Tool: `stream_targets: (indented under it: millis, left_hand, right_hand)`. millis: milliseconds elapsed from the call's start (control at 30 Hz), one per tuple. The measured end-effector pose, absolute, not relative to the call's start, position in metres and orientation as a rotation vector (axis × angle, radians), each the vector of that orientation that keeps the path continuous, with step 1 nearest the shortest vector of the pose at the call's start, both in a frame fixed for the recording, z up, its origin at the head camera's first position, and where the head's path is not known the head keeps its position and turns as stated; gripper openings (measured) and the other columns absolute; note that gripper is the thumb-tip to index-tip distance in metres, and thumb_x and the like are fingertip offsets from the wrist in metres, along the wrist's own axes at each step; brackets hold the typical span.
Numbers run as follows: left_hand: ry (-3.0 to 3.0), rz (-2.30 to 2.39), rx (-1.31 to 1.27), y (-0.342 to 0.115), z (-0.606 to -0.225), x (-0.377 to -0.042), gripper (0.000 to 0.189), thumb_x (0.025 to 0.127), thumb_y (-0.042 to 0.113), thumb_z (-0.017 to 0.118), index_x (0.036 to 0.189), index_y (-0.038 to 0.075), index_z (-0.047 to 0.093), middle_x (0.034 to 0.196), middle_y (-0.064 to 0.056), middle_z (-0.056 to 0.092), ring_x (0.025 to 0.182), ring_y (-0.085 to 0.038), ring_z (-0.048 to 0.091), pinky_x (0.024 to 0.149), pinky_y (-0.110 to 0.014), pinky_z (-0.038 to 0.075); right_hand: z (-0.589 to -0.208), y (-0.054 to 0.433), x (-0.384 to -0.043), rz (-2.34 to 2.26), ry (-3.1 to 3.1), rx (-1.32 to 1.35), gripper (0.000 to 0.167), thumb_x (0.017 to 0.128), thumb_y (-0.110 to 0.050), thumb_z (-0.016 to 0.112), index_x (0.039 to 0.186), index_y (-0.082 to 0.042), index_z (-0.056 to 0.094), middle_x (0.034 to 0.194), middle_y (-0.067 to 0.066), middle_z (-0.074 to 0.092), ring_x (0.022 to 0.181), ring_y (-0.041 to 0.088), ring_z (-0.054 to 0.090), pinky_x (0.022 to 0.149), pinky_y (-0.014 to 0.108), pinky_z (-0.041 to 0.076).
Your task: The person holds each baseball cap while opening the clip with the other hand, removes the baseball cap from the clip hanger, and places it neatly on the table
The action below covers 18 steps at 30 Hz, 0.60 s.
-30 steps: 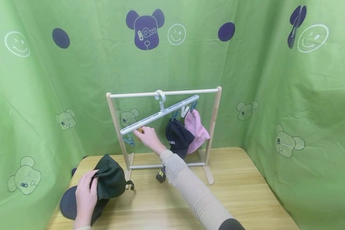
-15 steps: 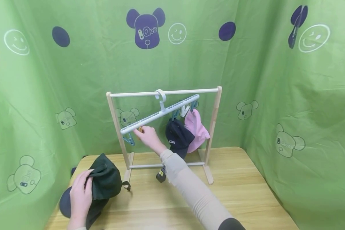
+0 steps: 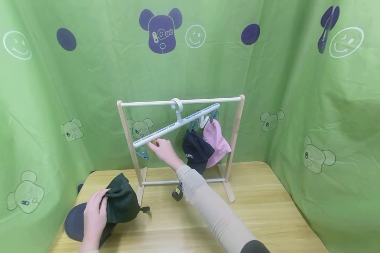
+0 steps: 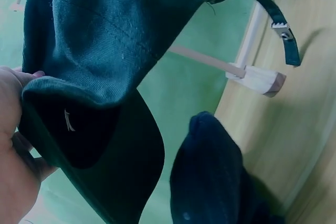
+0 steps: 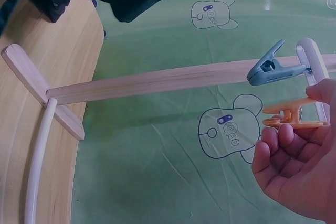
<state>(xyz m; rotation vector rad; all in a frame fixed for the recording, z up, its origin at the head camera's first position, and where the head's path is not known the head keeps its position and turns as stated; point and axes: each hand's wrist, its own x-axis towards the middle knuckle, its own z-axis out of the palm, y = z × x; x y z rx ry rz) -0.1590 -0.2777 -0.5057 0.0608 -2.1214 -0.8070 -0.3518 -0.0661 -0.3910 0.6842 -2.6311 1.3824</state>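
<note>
My left hand (image 3: pixel 95 218) grips a dark green cap (image 3: pixel 123 203) by its folded edge, above the left side of the table. In the left wrist view the cap's inner side faces me and its buckled strap (image 4: pixel 283 32) dangles free. My right hand (image 3: pixel 166 153) is under the low left end of a pale clip hanger (image 3: pixel 177 124), pinching an orange clip (image 5: pixel 289 119) between thumb and fingers. Beside it hangs a blue clip (image 5: pixel 275 69), holding nothing. Toward the hanger's raised right end, clips hold a black cap (image 3: pixel 196 149) and a pink cap (image 3: pixel 218 146).
The hanger hooks over the top bar of a wooden rack (image 3: pixel 237 130) standing on the table (image 3: pixel 266 211). A dark navy cap (image 3: pixel 74 223) lies at the left table edge, partly behind my left hand. Green patterned curtain (image 3: pixel 209 70) encloses the back and sides.
My left hand and the green cap shifted slightly left, then came back right and a little lower. My right hand stays in place at the orange clip.
</note>
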Motion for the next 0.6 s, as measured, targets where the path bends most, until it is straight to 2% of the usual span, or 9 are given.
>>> stream_targets:
  millis: [233,367,467,600]
  left_hand:
    - [-2.169,-0.806,0.087,-0.274,-0.515,-0.162,0.025,0.087,-0.008,0.061,0.108,0.004,0.070,0.110,-0.017,0.068,0.108,-0.034,0.059,0.097,-0.003,0.026]
    - [-2.202,-0.818,0.123,-0.273,-0.521,-0.163,0.025,0.089,-0.006,0.061,0.109,0.005,0.070,0.112,-0.017,0.068,0.110,-0.033,0.058,0.100,-0.022,0.038]
    - [-2.228,-0.822,0.140,-0.271,-0.523,-0.164,0.025,0.090,-0.004,0.060,0.110,0.007,0.069,0.113,-0.016,0.068,0.111,-0.032,0.058,0.096,-0.037,0.040]
    - [-2.232,-0.835,0.120,-0.269,-0.527,-0.166,0.024,0.090,-0.005,0.060,0.109,0.005,0.069,0.112,-0.018,0.067,0.110,-0.034,0.058,0.096,-0.039,0.040]
  right_hand:
    - [-0.391,-0.066,-0.352,1.373,-2.627,0.686,0.038,0.095,-0.041,0.055,0.078,-0.007,0.060,0.069,0.002,0.060,0.060,0.013,0.049,0.055,0.021,0.040]
    - [-0.391,-0.065,-0.352,1.392,-2.621,0.686,0.038,0.095,-0.040,0.056,0.078,-0.006,0.059,0.067,0.000,0.057,0.059,0.013,0.047,0.054,0.020,0.039]
    - [-0.391,-0.065,-0.352,1.405,-2.617,0.684,0.039,0.095,-0.040,0.056,0.077,-0.006,0.058,0.067,0.000,0.056,0.059,0.013,0.047,0.054,0.020,0.039]
    - [-0.392,-0.066,-0.352,1.392,-2.620,0.681,0.039,0.095,-0.041,0.056,0.076,-0.007,0.058,0.067,0.000,0.057,0.059,0.013,0.047,0.054,0.021,0.039]
